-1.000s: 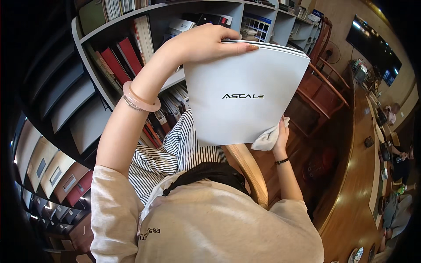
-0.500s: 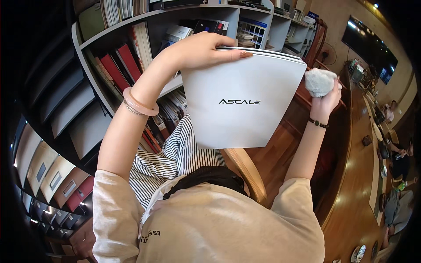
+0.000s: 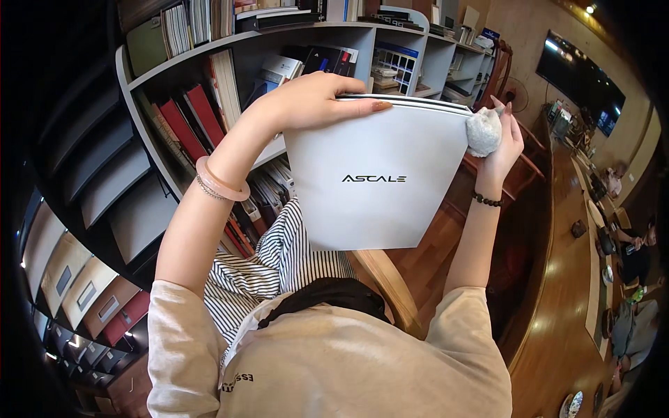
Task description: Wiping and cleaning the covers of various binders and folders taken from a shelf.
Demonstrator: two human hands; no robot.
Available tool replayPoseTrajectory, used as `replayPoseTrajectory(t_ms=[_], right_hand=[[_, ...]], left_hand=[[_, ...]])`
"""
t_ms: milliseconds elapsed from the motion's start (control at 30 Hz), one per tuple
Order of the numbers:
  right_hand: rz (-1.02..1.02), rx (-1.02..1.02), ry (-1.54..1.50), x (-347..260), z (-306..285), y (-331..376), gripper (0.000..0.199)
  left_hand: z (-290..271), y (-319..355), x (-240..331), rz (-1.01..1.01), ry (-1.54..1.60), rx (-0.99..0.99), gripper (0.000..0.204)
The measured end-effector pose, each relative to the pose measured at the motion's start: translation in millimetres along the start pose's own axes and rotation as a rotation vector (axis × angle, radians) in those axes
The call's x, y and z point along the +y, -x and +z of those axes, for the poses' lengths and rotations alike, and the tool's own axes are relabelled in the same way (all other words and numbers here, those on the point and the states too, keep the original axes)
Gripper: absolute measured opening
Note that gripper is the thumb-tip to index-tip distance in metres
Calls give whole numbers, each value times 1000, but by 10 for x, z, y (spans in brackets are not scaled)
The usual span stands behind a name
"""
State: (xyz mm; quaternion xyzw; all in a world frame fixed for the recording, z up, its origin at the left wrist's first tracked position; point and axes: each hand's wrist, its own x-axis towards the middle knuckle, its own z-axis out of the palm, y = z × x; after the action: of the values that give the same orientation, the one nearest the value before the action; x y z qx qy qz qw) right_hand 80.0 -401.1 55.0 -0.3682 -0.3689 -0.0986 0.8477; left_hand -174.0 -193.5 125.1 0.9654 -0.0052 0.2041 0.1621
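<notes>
A large white catalogue (image 3: 373, 216) with dark lettering on its cover stands upright in front of me, over my striped trousers. My left hand (image 3: 320, 101) grips it by the top edge, thumb on the front cover and fingers behind. Several layers show along that top edge. In my right hand (image 3: 505, 148) is a crumpled, fuzzy, pale grey cloth (image 3: 483, 132), pressed against the upper right edge of the catalogue. Some right fingers point up past the cloth; the rest are partly hidden.
Behind the catalogue runs a grey shelf unit (image 3: 247, 36) with books, red binders (image 3: 182, 125) and boxes. A curved wooden chair arm (image 3: 387, 279) lies below it. To the right stretches a long wooden table (image 3: 557, 306) with people beyond. Dark display racks (image 3: 104, 188) stand at left.
My right hand has moved left and slightly down, bringing the cloth onto the catalogue's right edge. The catalogue and left hand sit a little lower in view.
</notes>
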Motion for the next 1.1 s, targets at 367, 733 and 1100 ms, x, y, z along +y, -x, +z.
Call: replayPoseTrajectory(t_ms=[367, 733, 1100], right_hand=[[-123, -349, 458, -303, 538, 618, 45], [16, -304, 326, -118, 143, 661, 44], [-47, -17, 161, -113, 77, 392, 38]], left_hand=[[35, 6, -95, 42, -93, 98, 54], [161, 344, -276, 27, 376, 550, 63], [872, 696, -34, 8, 727, 788, 56]])
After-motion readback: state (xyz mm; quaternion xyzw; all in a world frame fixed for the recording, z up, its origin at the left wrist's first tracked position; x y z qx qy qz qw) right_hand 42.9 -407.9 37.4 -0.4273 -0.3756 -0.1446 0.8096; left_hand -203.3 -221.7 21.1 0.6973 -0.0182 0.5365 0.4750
